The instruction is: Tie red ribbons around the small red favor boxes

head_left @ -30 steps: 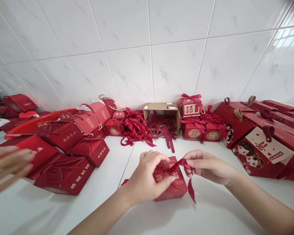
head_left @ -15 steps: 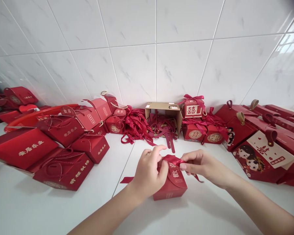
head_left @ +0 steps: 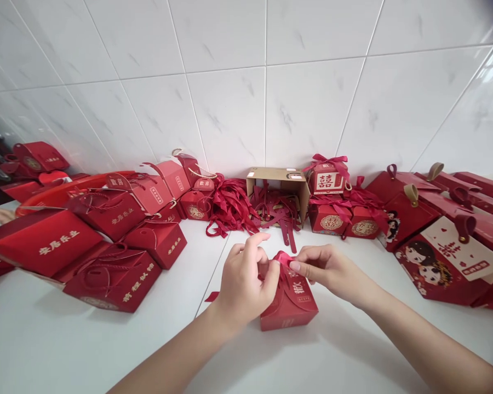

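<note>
Left fingers (head_left: 272,278) and right fingers (head_left: 306,268) hold a ribbon (head_left: 284,258) atop a red box (head_left: 290,316). Beyond the fingers: a ribbon pile (head_left: 232,203) and an open carton (head_left: 276,173). Left of the fingers: more boxes (head_left: 131,282).

- Left hand (head_left: 244,282): above the left part of the red box (head_left: 290,314), index finger raised and bent, thumb pointing inward.
- Right hand (head_left: 327,269): above the box's right part, thumb and index finger pinched together.
- Left forearm (head_left: 172,347): bare, slanting in from the box's near left.
- Right forearm (head_left: 427,334): bare, slanting in from its near right.
</note>
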Demonstrator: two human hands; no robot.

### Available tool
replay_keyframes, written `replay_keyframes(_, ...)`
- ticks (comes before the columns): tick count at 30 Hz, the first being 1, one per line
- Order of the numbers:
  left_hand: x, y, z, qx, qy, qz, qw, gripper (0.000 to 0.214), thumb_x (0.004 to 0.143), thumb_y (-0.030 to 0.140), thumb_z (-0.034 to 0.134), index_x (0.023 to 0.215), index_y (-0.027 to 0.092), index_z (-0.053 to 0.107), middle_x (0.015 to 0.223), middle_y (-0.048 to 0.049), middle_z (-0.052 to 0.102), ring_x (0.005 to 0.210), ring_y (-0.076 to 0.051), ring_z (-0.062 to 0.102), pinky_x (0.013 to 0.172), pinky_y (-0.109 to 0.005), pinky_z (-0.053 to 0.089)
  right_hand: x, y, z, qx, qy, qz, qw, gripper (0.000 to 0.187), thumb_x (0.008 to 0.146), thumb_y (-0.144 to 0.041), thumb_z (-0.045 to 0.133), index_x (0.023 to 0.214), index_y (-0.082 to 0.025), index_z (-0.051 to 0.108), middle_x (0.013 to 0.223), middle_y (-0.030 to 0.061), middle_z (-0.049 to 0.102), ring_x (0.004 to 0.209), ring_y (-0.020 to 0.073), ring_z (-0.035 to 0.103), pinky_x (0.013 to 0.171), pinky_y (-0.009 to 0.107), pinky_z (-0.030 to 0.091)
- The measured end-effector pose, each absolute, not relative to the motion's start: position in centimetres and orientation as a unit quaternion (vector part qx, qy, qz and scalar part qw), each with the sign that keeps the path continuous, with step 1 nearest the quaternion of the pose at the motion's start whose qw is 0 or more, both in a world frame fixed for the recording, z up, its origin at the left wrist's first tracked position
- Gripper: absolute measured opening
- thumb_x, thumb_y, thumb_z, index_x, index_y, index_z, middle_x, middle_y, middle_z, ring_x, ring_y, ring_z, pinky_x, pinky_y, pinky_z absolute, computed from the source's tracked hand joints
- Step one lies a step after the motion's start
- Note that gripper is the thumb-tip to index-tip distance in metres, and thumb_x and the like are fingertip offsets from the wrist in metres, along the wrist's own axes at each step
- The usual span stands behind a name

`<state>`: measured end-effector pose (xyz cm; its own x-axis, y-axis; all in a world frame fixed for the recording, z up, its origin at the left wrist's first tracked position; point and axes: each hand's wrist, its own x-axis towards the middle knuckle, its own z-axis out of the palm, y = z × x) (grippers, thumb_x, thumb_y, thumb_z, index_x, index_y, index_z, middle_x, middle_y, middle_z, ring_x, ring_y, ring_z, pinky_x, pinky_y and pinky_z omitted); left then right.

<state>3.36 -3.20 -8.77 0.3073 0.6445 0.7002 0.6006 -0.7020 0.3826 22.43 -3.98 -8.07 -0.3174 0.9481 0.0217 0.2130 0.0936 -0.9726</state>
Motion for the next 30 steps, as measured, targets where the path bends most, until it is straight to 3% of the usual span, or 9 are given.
replay_keyframes(4, 3.3, -3.2, -8.8, 0.809, 0.381, 0.447, 0.029, 0.035, 0.084, 0.015, 0.048, 0.117, 0.02, 0.037, 0.053, 0.0099, 0.046, 0.052, -0.012, 0.049, 0.075, -0.032, 0.042, 22.8, -3.8, -8.1, -0.446, -0.623, 0.543, 0.343, 0.034, 0.075, -0.047, 0.073, 0.092, -0.017, 0.069, 0.07, 0.0, 0.06, 0.06, 0.0104, 0.048, 0.055, 0.022, 0.039)
replay_keyframes(10, 3.4, -3.6, -8.7, 0.81, 0.377, 0.447, 0.056, 0.04, 0.08, 0.018, 0.051, 0.117, 0.019, 0.036, 0.057, 0.0084, 0.042, 0.054, -0.012, 0.045, 0.07, -0.031, 0.041, 21.9, -3.9, -8.6, -0.425, -0.665, 0.505, 0.348, 0.024, 0.078, -0.041, 0.071, 0.084, -0.018, 0.073, 0.074, 0.0016, 0.061, 0.066, 0.0128, 0.05, 0.061, 0.024, 0.041)
replay_keyframes(14, 2.1, -3.3, -7.0, 0.838, 0.349, 0.392, 0.148, 0.042, 0.073, 0.02, 0.054, 0.113, 0.021, 0.042, 0.075, 0.0011, 0.047, 0.069, -0.015, 0.048, 0.075, -0.032, 0.043, 21.3, -4.2, -9.1, -0.419, -0.678, 0.46, 0.39, 0.02, 0.083, -0.038, 0.065, 0.079, -0.019, 0.073, 0.08, 0.0029, 0.059, 0.071, 0.0142, 0.054, 0.064, 0.025, 0.043)
replay_keyframes(17, 0.6, -2.5, -5.6, 0.848, 0.351, 0.31, 0.249, 0.026, 0.071, 0.017, 0.052, 0.096, 0.022, 0.049, 0.087, -0.0018, 0.051, 0.083, -0.017, 0.049, 0.079, -0.031, 0.044, 21.2, -4.3, -9.3, -0.401, -0.688, 0.451, 0.404, 0.02, 0.088, -0.035, 0.061, 0.082, -0.02, 0.071, 0.088, 0.0043, 0.06, 0.077, 0.0151, 0.057, 0.068, 0.025, 0.045)
replay_keyframes(19, -0.4, -1.6, -5.2, 0.83, 0.399, 0.258, 0.292, 0.009, 0.076, 0.022, 0.052, 0.085, 0.022, 0.048, 0.089, -0.0015, 0.053, 0.086, -0.017, 0.05, 0.079, -0.03, 0.043, 21.2, -4.3, -9.3, -0.385, -0.703, 0.446, 0.399, 0.02, 0.09, -0.034, 0.059, 0.082, -0.019, 0.07, 0.087, 0.0046, 0.062, 0.077, 0.015, 0.058, 0.07, 0.025, 0.047)
replay_keyframes(21, -1.0, -0.7, -5.6, 0.811, 0.45, 0.176, 0.331, 0.02, 0.081, 0.04, 0.055, 0.083, 0.022, 0.048, 0.092, -0.0016, 0.056, 0.086, -0.018, 0.053, 0.078, -0.031, 0.043, 21.3, -4.3, -9.5, -0.365, -0.721, 0.441, 0.391, 0.02, 0.091, -0.033, 0.057, 0.084, -0.019, 0.07, 0.086, 0.0054, 0.064, 0.078, 0.0155, 0.059, 0.071, 0.026, 0.048)
replay_keyframes(24, -1.4, 0.4, -6.7, 0.779, 0.502, 0.066, 0.369, 0.043, 0.075, 0.063, 0.056, 0.086, 0.021, 0.049, 0.092, -0.0017, 0.06, 0.08, -0.019, 0.056, 0.07, -0.03, 0.043, 21.4, -4.3, -9.8, -0.336, -0.73, 0.45, 0.391, 0.021, 0.093, -0.032, 0.054, 0.089, -0.018, 0.07, 0.094, 0.0071, 0.068, 0.085, 0.017, 0.063, 0.074, 0.026, 0.051)
replay_keyframes(30, -1.2, 1.7, -8.4, 0.738, 0.547, 0.063, 0.391, 0.058, 0.062, 0.072, 0.062, 0.084, 0.019, 0.048, 0.081, -0.0006, 0.06, 0.07, -0.017, 0.053, 0.061, -0.026, 0.039, 21.7, -4.0, -10.1, -0.315, -0.753, 0.451, 0.361, 0.024, 0.095, -0.027, 0.05, 0.089, -0.017, 0.07, 0.088, 0.006, 0.07, 0.079, 0.0142, 0.064, 0.073, 0.022, 0.052)
